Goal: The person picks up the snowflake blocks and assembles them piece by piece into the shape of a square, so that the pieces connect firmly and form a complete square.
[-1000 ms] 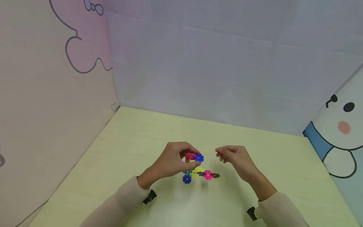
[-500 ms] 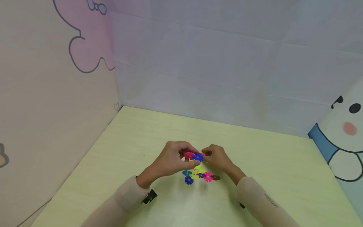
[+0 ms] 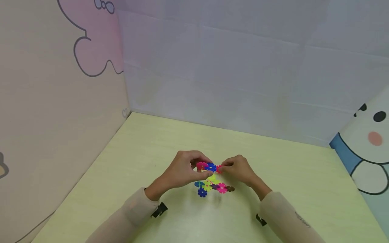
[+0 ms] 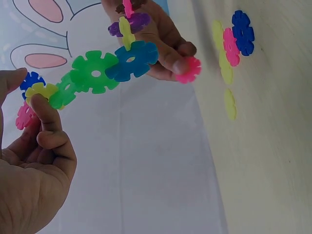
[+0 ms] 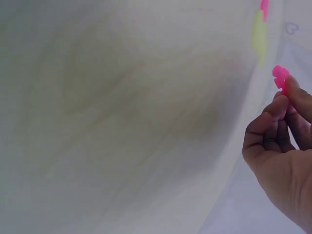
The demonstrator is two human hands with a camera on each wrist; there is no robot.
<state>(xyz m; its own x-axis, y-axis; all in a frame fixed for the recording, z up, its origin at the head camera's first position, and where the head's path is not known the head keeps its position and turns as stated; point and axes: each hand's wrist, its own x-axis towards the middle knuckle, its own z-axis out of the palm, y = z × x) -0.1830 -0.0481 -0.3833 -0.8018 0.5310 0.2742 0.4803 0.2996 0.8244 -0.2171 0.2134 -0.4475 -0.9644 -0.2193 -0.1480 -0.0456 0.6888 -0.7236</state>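
My left hand (image 3: 179,170) pinches one end of a chain of notched plastic snowflake discs, held over the table. At its fingertips are a red-pink disc (image 3: 202,165) and a blue disc (image 3: 210,167). Green (image 4: 95,72), teal (image 4: 131,61) and purple discs (image 4: 129,25) run on from there in the left wrist view. Lower in the head view hang a dark blue disc (image 3: 202,192), a bright pink disc (image 3: 222,188) and a brown disc (image 3: 230,189). Between thumb and fingers, my right hand (image 3: 240,170) pinches a pink disc (image 5: 280,75), close beside the blue one.
Pale wood table (image 3: 146,145) lies under both hands, with a plain wall panel (image 3: 212,74) behind and cartoon-printed panels at either side. Yellow, pink and blue discs (image 4: 243,33) show against the tabletop in the left wrist view.
My right hand has come left to the discs, then drawn back slightly right, and the pink disc now shows plainly in its fingers. My left hand has hardly moved.
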